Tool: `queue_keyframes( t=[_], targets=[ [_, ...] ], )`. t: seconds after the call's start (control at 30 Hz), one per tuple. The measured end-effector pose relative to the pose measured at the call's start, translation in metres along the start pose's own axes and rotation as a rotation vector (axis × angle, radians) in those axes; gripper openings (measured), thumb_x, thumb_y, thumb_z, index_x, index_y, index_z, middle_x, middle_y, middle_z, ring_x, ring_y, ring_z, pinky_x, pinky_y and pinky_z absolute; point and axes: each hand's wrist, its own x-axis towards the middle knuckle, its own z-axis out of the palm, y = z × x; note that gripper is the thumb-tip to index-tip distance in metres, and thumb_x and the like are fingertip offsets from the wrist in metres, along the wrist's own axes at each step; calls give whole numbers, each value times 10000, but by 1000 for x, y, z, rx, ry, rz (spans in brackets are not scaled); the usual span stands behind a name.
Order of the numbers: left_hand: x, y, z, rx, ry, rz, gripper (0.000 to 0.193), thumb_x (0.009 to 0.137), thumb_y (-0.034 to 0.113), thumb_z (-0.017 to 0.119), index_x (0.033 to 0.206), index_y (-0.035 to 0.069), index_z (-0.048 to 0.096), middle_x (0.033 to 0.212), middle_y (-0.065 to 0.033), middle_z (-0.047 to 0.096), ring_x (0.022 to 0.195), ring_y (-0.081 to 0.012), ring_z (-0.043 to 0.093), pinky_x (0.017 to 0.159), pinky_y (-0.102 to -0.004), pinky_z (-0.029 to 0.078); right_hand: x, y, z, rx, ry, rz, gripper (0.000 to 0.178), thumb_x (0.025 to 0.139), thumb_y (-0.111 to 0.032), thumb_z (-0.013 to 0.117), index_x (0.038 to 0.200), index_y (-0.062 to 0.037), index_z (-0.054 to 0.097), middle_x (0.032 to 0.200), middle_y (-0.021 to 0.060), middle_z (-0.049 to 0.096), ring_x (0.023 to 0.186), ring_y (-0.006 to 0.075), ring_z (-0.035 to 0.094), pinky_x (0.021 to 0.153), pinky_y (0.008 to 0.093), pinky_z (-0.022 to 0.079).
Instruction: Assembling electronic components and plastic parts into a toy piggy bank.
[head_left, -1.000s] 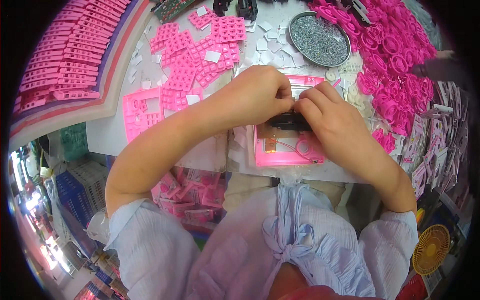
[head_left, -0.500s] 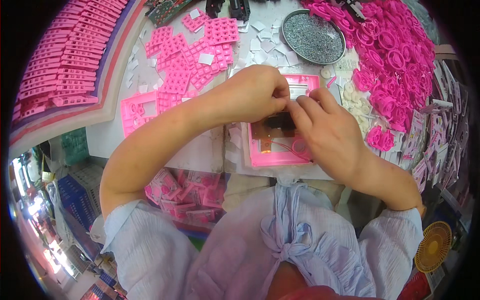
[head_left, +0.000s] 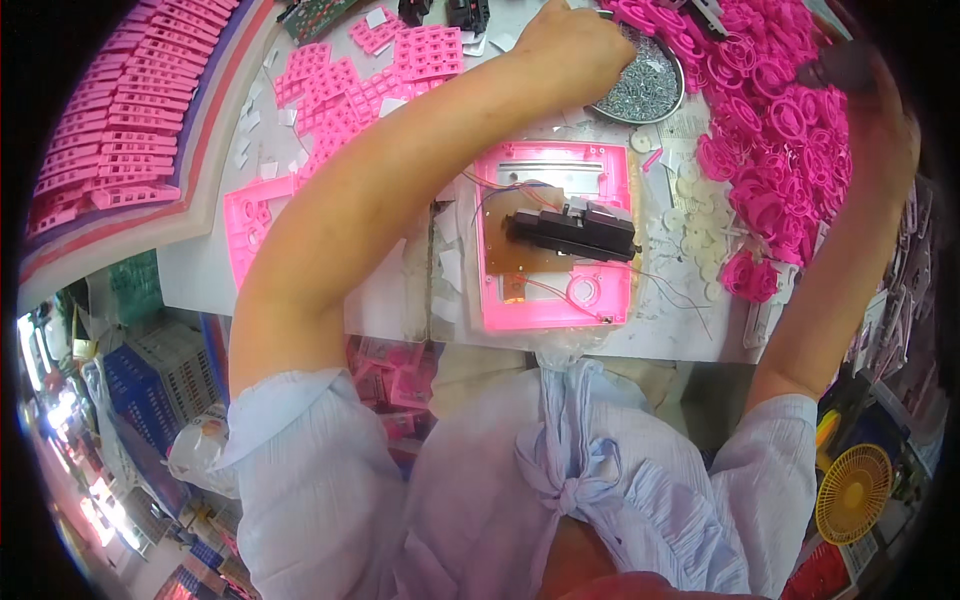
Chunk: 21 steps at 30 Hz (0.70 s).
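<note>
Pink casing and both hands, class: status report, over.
Left hand at round dish; right hand at dark object. Pink casing open. Black module across brown board.

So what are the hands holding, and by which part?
Right hand: apparently a dark tool, exact grip spot too dim to tell. Left hand: over the dish of metal pieces, fingertips hidden, can't tell.

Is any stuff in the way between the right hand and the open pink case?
Lying between the right hand and the pink case are the pink heap and, nearer the pink case, small white discs. Above them, nothing visible blocks the way.
</note>
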Motion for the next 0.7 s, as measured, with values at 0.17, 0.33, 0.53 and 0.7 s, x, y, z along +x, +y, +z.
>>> queue_keyframes(
  t=[0.17, 0.33, 0.53, 0.7],
  targets=[
    [-4, 9, -19, -78, -118, 55, 187, 828, 210, 582, 833, 75, 712, 899, -133, 703, 929, -300, 672, 843, -523, 451, -33, -1, 85, -15, 31, -164, 449, 956, -181, 645, 1328, 22, 494, 880, 55, 629, 800, 138, 612, 754, 308, 517],
    [11, 17, -7, -34, -9, 29, 226, 867, 266, 564, 845, 100, 716, 856, -113, 708, 903, -284, 678, 838, -499, 438, -41, 13, 83, 83, 29, -50, 337, 975, -136, 580, 1264, 30, 530, 1020, 108, 625, 938, 204, 613, 847, 378, 496],
    [16, -3, -9, 123, 47, 9, 207, 858, 277, 588, 806, 124, 717, 815, -89, 717, 854, -275, 686, 836, -484, 431, -53, -11, 115, 251, -125, 71, 311, 982, -125, 548, 1261, 10, 532, 1047, 120, 639, 984, 232, 622, 881, 424, 482],
    [-50, 18, -51, -68, 291, -18, 127, 837, 205, 659, 842, 93, 718, 837, -71, 714, 838, -243, 674, 837, -451, 424, -93, -8, 121, 228, 288, 145, 357, 1009, -152, 495, 1353, -56, 484, 859, 25, 601, 779, 195, 598, 824, 420, 479]
  ],
)
